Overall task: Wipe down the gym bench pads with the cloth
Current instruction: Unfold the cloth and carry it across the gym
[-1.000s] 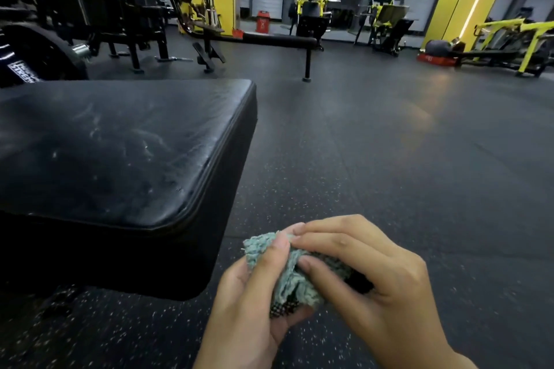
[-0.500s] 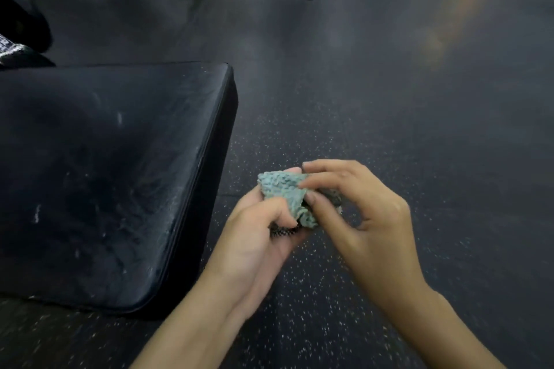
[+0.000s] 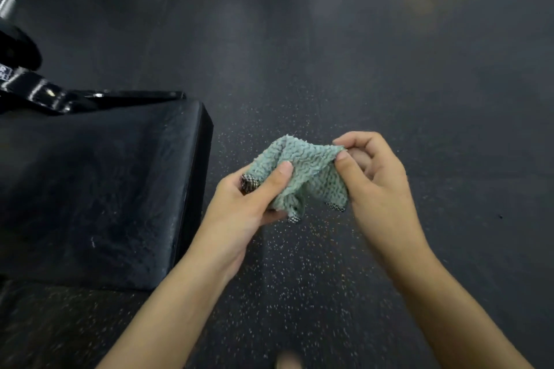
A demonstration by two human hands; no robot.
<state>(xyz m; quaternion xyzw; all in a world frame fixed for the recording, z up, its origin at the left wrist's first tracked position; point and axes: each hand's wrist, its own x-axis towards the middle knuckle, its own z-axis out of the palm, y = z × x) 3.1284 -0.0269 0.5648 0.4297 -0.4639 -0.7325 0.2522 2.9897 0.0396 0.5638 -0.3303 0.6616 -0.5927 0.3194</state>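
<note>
A pale green textured cloth (image 3: 308,171) with a black-and-white checked edge is stretched between both hands above the floor. My left hand (image 3: 251,204) grips its left side, thumb across the top. At the cloth's upper right corner my right hand (image 3: 374,183) pinches the fabric between thumb and fingers. The black bench pad (image 3: 99,189) lies to the left of the hands, its scuffed top facing up, its right edge about a hand's width from my left hand. Neither hand touches the pad.
A black metal bench frame (image 3: 39,93) with a silver bar end sits at the far left behind the pad. Dark speckled rubber floor (image 3: 389,54) stretches ahead and to the right. A blurred pale shape shows at the bottom edge.
The view has tilted down to the floor and pad. The hands have drawn apart, and the bunched cloth has opened out between them.
</note>
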